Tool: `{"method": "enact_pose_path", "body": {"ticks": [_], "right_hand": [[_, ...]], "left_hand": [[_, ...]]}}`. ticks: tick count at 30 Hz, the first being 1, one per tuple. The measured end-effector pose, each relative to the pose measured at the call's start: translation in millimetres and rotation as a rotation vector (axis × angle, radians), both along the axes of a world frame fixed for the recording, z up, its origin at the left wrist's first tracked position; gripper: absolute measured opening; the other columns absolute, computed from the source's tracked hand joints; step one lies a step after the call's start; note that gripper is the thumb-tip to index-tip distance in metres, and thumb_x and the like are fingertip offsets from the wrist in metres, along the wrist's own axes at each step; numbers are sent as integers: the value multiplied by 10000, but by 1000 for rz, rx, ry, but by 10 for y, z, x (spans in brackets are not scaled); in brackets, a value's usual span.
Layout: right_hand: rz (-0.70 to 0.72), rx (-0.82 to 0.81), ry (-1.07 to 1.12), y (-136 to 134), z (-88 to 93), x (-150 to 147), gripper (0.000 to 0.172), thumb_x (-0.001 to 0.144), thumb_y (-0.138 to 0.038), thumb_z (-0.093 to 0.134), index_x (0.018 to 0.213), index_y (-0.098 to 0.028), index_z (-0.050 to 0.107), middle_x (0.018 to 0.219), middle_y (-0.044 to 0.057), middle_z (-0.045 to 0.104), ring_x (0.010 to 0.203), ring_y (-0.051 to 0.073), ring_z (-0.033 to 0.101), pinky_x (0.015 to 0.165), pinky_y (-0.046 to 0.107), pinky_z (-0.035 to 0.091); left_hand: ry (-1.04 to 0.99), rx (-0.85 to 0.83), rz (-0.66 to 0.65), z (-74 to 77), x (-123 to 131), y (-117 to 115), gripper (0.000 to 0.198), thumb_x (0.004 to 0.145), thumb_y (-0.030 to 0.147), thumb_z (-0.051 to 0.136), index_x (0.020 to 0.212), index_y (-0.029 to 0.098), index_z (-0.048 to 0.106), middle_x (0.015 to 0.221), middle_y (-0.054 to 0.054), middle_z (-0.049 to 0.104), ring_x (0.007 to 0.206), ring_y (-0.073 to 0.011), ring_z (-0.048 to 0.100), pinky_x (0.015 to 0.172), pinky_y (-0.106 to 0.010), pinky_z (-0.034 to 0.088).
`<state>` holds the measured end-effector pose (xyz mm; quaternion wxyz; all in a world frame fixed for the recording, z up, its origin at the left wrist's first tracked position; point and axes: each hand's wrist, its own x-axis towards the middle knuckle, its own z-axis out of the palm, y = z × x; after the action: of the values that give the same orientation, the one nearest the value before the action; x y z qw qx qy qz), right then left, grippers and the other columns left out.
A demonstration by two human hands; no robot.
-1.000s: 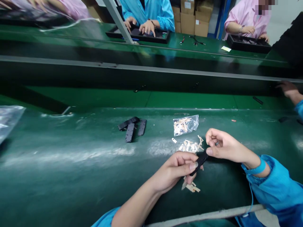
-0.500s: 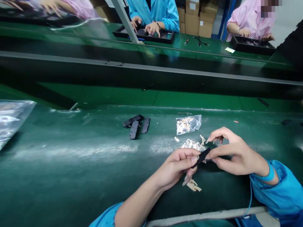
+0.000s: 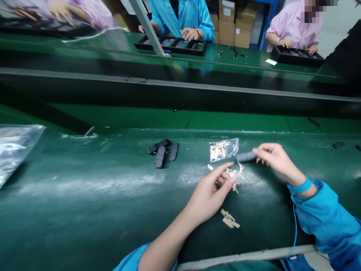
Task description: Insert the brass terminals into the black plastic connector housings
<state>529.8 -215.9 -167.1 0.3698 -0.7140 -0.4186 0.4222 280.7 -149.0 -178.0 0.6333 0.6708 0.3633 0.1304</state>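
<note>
Presently right hand point(image 3: 272, 158) pinches black strip point(image 3: 246, 156) by one end, just above the belt point(image 3: 113, 195), beside the tab bag point(image 3: 224, 149). Looks light, thin, stiff; an end pinch should do. Left hand point(image 3: 208, 194) reaches loose tan tabs point(image 3: 234, 174); whether gripping one, cannot tell.

Green conveyor belt point(image 3: 84, 195) shines under overhead light; steel rail point(image 3: 197, 86) crosses; cardboard boxes point(image 3: 238, 22) stacked behind.

At centre right, the right hand point(image 3: 275, 158) pinches a blurred dark strip point(image 3: 244, 156) beside the small bag point(image 3: 223, 149); the left hand point(image 3: 208, 192) touches tan pieces point(image 3: 234, 174).
</note>
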Motion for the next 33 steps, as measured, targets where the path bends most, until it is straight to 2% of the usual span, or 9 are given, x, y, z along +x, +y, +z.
{"method": "enact_pose_path", "body": {"ticks": [3, 5, 8, 14, 18, 21, 23, 29, 33], "right_hand": [[-163, -58, -64, 57, -192, 211, 537, 930, -645, 581, 828, -139, 730, 766, 94, 736, 501, 121, 509, 425, 242, 326], [-107, -88, -93, 57, -281, 282, 517, 901, -618, 637, 808, -122, 744, 710, 102, 730, 484, 128, 511, 444, 253, 345], [5, -75, -121, 2, -314, 227, 351, 847, -471, 744, 760, -132, 758, 664, 65, 708, 579, 150, 562, 545, 261, 399], [407, 21, -232, -369, -130, -405, 86, 858, -268, 773, 821, -190, 770, 785, 16, 714, 743, 174, 620, 694, 293, 430], [538, 27, -431, -671, -88, -888, 294, 792, -372, 890, 945, -174, 736, 925, 68, 715, 941, 273, 622, 806, 372, 428], [594, -16, -453, -739, -117, -1038, 193, 848, -314, 847, 915, -186, 719, 913, 54, 708, 943, 268, 605, 831, 390, 398], [622, -28, -407, -709, -130, -1031, 88, 894, -240, 788, 874, -200, 712, 856, 24, 705, 903, 238, 601, 833, 382, 378], [693, 42, -336, -621, -131, -883, 66, 903, -179, 741, 872, -205, 688, 855, -4, 694, 896, 207, 571, 819, 360, 337], [712, 114, -281, -633, -144, -838, 72, 874, -160, 731, 857, -205, 678, 833, -12, 651, 832, 176, 540, 792, 342, 331]], "left_hand": [[39, 141, 56, -75, -28, 58, 479, 961, 471, 630, 1363, 211, 646, 876, -24, 684, 743, -162, 612, 583, -239, 430], [73, 256, 67, -127, -44, 98, 425, 968, 455, 619, 1314, 215, 678, 851, -18, 694, 714, -158, 608, 587, -243, 431], [118, 406, 80, -200, -52, 160, 333, 973, 418, 613, 1202, 210, 736, 809, -18, 705, 698, -159, 607, 629, -257, 446], [102, 574, 130, -317, -36, 274, 231, 968, 340, 607, 972, 181, 774, 752, -16, 674, 677, -148, 575, 677, -271, 434], [110, 582, 160, -343, -20, 303, 246, 972, 331, 594, 884, 179, 766, 735, -13, 640, 689, -150, 550, 685, -280, 417], [96, 566, 142, -281, -27, 295, 221, 966, 305, 604, 880, 176, 762, 731, -7, 628, 687, -148, 558, 675, -280, 411], [76, 510, 39, -193, -64, 277, 194, 967, 276, 606, 900, 178, 759, 783, -19, 665, 725, -155, 587, 695, -284, 424], [43, 392, -589, 58, -341, 116, 151, 975, 247, 614, 1032, 223, 752, 1022, -54, 686, 1008, -231, 609, 910, -362, 439], [106, 435, -592, 0, -469, -45, 175, 1009, 269, 576, 1036, 233, 744, 1000, -54, 641, 1011, -240, 559, 878, -376, 395]]}}
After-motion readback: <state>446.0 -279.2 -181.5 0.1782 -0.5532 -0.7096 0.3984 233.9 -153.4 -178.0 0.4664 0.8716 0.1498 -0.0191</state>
